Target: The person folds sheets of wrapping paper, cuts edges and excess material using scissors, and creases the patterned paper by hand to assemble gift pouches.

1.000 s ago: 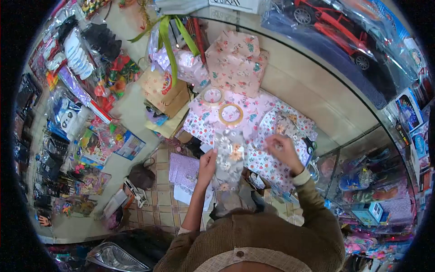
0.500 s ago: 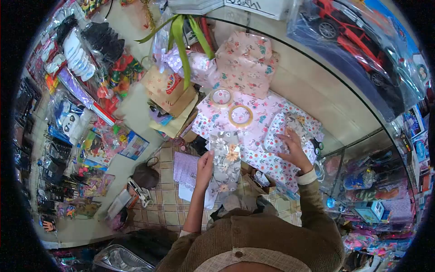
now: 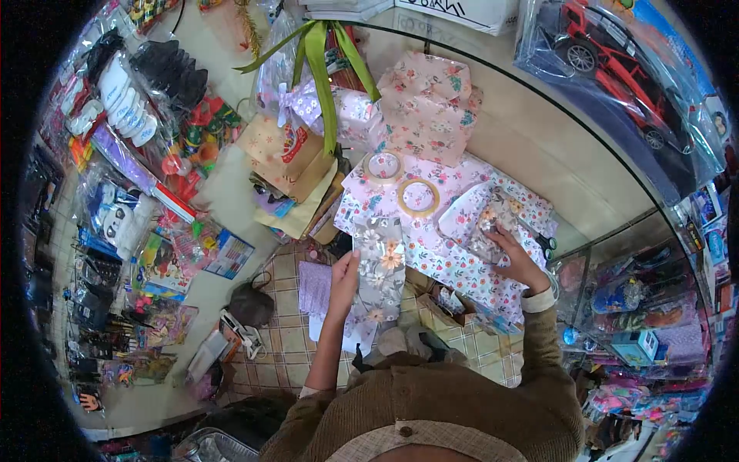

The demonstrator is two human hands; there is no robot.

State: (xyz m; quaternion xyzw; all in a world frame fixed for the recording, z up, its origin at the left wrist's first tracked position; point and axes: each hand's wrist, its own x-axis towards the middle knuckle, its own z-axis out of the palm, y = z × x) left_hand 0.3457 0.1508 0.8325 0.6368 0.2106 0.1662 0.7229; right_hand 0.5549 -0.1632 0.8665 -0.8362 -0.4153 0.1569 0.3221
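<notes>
My left hand (image 3: 344,283) grips the left edge of a grey floral paper piece (image 3: 379,269), its thumb on top. The piece hangs over the front edge of the glass counter. At the right, my right hand (image 3: 519,262) has its fingers and thumb closed on a smaller grey floral paper piece (image 3: 504,209). A white floral paper piece (image 3: 460,214) lies beside it, to the left. Beneath them are spread floral wrapping paper sheets (image 3: 450,262). Two tape rolls, one pale (image 3: 382,167) and one yellowish (image 3: 418,212), lie on the paper.
Scissors (image 3: 546,243) lie at the right edge of the paper. Behind are a folded pink floral paper (image 3: 427,108) and a wrapped gift with a green ribbon (image 3: 317,85). Paper bags (image 3: 285,154) stack at left. A boxed red toy car (image 3: 608,77) stands at back right.
My right hand has moved slightly right and down, off the white floral piece, and more of the small grey floral piece shows at its fingers. The left hand still holds its paper.
</notes>
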